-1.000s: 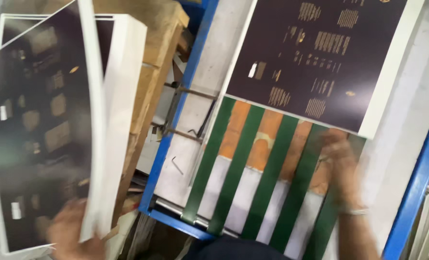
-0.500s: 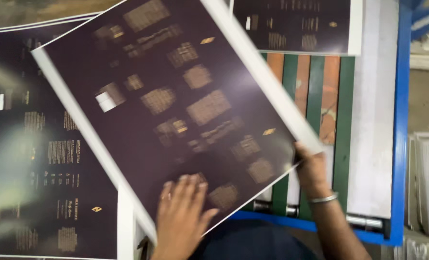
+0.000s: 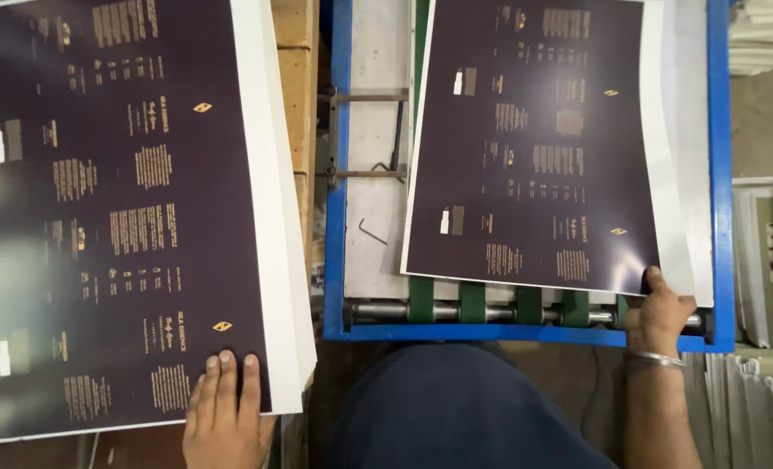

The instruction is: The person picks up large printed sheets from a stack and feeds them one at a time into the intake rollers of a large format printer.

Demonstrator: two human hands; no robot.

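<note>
Fingers (image 3: pixel 226 382) of the left hand (image 3: pixel 224 417) lay flat on the stack (image 3: pixel 126 217); the right hand (image 3: pixel 660 317) pinched a sheet (image 3: pixel 534 148) on the blue-framed table (image 3: pixel 334 217).

Left hand (image 3: pixel 223 415) flat on printed stack (image 3: pixel 117 208); right hand (image 3: pixel 661 314) pinching feeder sheet (image 3: pixel 534 148)

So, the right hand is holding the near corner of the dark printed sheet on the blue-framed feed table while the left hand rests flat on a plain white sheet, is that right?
Not quite: the head view shows the left hand flat on another dark printed sheet with a white margin, not a plain white one. The rest holds: the right hand grips the near corner of the dark sheet on the blue-framed feed table.
</note>
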